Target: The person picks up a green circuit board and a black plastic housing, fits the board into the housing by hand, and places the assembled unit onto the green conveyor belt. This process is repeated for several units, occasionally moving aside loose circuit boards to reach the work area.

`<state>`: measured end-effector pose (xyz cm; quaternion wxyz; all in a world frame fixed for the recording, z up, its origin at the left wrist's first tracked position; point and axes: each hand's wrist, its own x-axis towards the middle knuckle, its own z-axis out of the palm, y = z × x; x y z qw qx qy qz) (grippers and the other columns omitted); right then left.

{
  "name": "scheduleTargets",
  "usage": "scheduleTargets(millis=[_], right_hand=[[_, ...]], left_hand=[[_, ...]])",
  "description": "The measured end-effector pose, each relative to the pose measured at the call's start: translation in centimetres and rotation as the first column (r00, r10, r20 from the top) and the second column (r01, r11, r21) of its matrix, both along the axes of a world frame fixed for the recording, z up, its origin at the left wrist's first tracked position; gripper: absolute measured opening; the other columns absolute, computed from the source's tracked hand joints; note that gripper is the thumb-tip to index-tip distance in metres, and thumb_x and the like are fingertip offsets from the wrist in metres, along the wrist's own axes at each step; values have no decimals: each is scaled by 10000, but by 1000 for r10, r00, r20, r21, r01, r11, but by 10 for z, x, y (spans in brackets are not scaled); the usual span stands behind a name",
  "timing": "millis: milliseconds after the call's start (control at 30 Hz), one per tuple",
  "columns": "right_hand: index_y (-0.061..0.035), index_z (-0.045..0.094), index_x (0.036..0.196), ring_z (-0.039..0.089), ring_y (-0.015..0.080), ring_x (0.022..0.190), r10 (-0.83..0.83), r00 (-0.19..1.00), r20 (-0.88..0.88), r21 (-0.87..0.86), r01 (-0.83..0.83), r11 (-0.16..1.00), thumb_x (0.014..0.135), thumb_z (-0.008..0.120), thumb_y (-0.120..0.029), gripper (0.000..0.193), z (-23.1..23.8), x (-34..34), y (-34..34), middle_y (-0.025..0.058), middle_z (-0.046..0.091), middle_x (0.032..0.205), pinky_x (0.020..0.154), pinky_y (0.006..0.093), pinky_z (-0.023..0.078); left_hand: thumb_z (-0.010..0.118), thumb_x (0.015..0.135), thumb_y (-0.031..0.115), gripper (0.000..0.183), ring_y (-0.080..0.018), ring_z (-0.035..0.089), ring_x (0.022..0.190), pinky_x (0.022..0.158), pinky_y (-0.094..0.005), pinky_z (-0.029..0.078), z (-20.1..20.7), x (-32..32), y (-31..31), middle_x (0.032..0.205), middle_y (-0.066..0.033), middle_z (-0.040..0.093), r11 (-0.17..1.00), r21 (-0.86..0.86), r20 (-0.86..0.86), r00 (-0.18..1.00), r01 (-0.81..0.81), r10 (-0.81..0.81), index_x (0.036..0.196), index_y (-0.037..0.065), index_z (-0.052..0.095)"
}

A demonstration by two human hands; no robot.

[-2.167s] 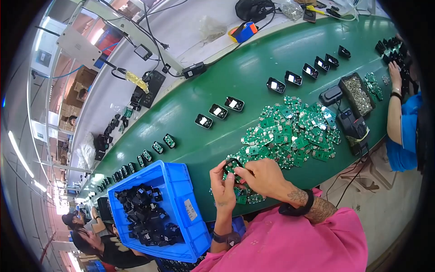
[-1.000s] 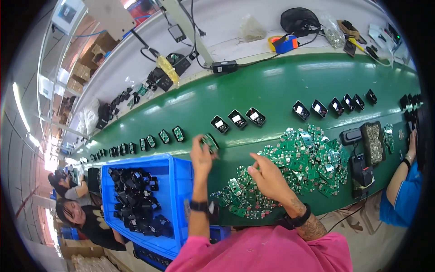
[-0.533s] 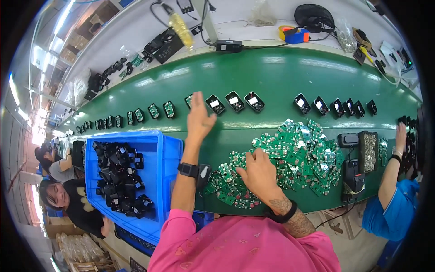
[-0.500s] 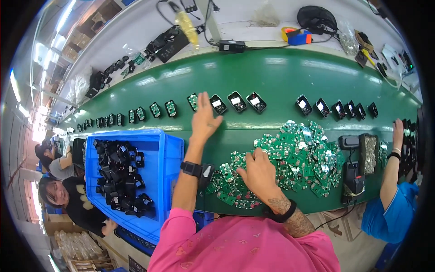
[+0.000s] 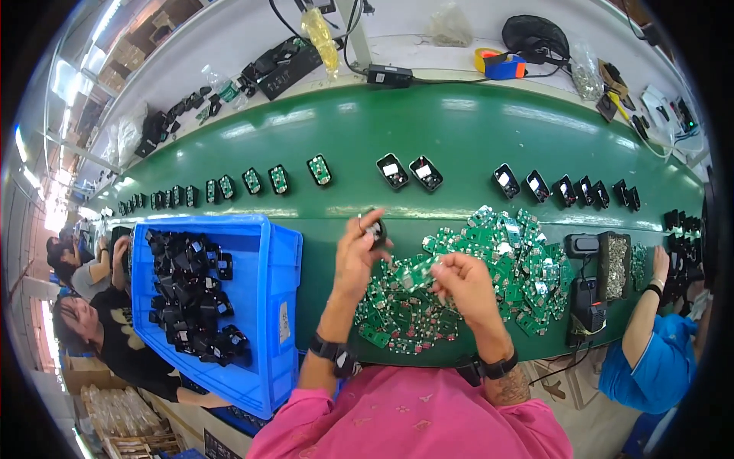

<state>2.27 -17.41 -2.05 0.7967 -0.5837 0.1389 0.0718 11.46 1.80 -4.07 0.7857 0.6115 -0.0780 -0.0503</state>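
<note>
My left hand [image 5: 356, 256] is closed around a small black plastic housing [image 5: 377, 232], lifted off the green bench. Pinched in the fingers of my right hand [image 5: 468, 287] is a green circuit board [image 5: 418, 276], close to the housing but apart from it. Below both hands spreads a loose heap of green circuit boards [image 5: 527, 268]. Beyond them, two black housings with white parts inside [image 5: 410, 173] stand on the bench. Left of these, a housing with a green board in it [image 5: 319, 170] heads a row of similar ones.
A blue bin [image 5: 279, 252] of black parts is at my left. Right of the heap lie black devices [image 5: 587, 306] and a tray of small metal pieces [image 5: 614, 266]. More housings [image 5: 535, 184] line the bench. Co-workers sit at left [image 5: 115, 336] and right [image 5: 650, 352].
My left hand has come back from the row with one black housing, leaving two there. My right hand has picked a circuit board from the heap and raised it beside the left.
</note>
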Motion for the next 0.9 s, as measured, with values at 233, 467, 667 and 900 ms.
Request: scheduleTargets(millis=[233,467,667,900], right_hand=[[-60,597,917,551,64,556,-6,1000,15,168,4,986,1020,566,-208,182,23,0,15,12,612,698,493,195,424],[-69,601,894,482,25,517,-14,1000,-9,121,15,993,1015,578,-224,198,31,-10,18,-20,576,661,439,177,333],[-71,597,840,460,13,523,11,1000,6,-91,-10,996,1011,582,-232,235,22,-13,20,-44,539,636,446,184,315],[-25,583,783,436,44,540,108,992,60,-242,-91,966,990,597,-236,296,28,-22,25,-23,523,601,474,260,333]], left_hand=[[548,1014,233,292,-155,590,943,794,-290,502,5,-62,-6,1142,-108,565,954,298,112,992,23,-59,1135,10,693],[593,971,110,169,-209,564,980,874,-324,471,34,-74,-5,1267,-127,483,877,480,265,950,16,-163,1065,8,691],[594,909,-17,174,-219,569,1060,912,-323,476,29,-79,-6,1278,-124,476,854,519,351,920,-37,-174,1047,19,693],[676,813,-57,395,-209,623,990,876,-325,512,37,-80,-1,1247,-127,541,768,636,350,915,-74,-202,1197,39,665]])
